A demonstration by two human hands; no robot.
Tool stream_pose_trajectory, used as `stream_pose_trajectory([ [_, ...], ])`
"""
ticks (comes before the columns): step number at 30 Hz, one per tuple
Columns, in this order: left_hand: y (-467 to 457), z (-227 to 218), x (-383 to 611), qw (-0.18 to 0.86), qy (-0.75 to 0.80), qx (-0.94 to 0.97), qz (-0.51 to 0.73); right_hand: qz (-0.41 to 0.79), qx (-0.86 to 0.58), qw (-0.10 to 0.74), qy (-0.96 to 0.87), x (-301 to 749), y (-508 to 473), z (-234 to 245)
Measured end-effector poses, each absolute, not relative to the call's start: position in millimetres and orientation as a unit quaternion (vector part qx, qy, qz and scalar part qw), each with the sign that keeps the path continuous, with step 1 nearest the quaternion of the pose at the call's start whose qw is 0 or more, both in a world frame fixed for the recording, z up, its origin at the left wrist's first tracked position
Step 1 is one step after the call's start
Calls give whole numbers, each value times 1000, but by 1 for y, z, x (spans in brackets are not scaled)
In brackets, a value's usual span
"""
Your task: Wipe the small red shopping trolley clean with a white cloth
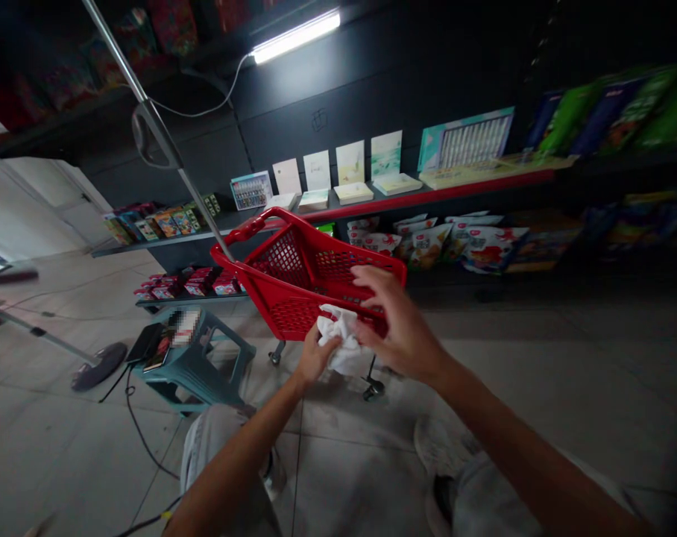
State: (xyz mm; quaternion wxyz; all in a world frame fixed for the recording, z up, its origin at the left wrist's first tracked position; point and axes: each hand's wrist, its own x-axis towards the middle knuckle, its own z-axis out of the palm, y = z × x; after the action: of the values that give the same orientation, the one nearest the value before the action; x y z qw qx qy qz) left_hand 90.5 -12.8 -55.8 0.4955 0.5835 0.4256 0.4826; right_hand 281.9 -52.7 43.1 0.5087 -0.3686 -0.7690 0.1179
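A crumpled white tissue point(343, 328) is pinched in my left hand point(315, 355), in front of the side of a red shopping cart point(294, 316). My right hand point(401, 328) hovers just to the right of the tissue, its fingers spread and curved. The right thumb comes close to the tissue; whether it touches I cannot make out. The cart's handle point(249, 230) points to the left, and its basket shows no goods inside. Part of the cart's near side is hidden behind my hands and the tissue.
A blue-grey plastic stool point(204, 365) bearing small items stands left. A metal pole point(148, 112) rises beside the cart's handle. Behind runs a shelf point(405, 200) with upright books and boxes; bagged snacks point(428, 242) sit lower. A cable point(140, 432) crosses the floor.
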Motion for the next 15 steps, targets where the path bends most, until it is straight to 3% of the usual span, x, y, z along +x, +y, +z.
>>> stream_pose_trajectory([
  [4,-13,-53,94,483,418,585,500,130,-361,404,-830,263,-45,-2],
  [15,-15,-50,91,460,443,591,493,139,-412,341,-833,269,-20,-27],
])
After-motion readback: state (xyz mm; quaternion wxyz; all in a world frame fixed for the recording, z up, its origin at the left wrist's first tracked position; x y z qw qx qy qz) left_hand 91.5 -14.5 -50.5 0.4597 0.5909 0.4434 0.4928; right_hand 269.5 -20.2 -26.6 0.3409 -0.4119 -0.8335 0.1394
